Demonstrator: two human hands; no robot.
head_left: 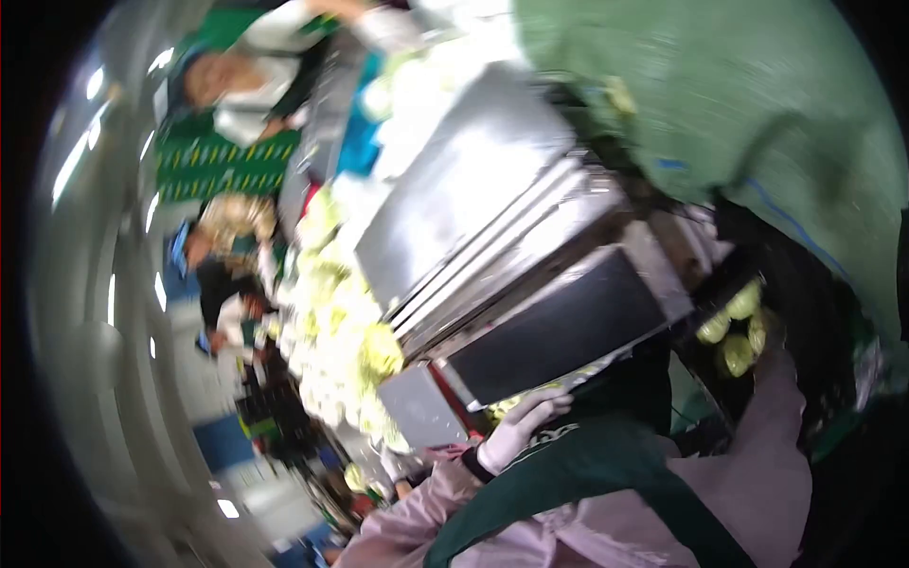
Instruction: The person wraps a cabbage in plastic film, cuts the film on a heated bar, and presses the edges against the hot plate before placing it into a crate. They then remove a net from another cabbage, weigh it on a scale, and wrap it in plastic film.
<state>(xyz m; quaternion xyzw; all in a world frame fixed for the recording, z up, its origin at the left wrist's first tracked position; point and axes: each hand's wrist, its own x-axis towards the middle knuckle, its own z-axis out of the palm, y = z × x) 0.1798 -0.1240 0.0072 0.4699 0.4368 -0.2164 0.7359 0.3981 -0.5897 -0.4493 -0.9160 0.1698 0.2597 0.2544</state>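
My left hand (526,426), in a white glove with a dark cuff, lies with its fingers stretched out beside the lower end of a metal machine with a black panel (559,327). Nothing shows in its grip. Some yellow-green leafy bits (507,405) are just beyond it. My right arm, in a pink sleeve, reaches to a dark crate at the right. Several pale green cabbage pieces (739,355) lie there, close to the sleeve's end. Blur and shadow hide my right hand's fingers.
A large heap of cabbage (336,327) lies left of the machine's steel top (464,180). Another person's gloved hand (393,464) is near a grey box (421,407). Several co-workers stand along the line. A blue cord (795,222) crosses the wet green floor (701,57).
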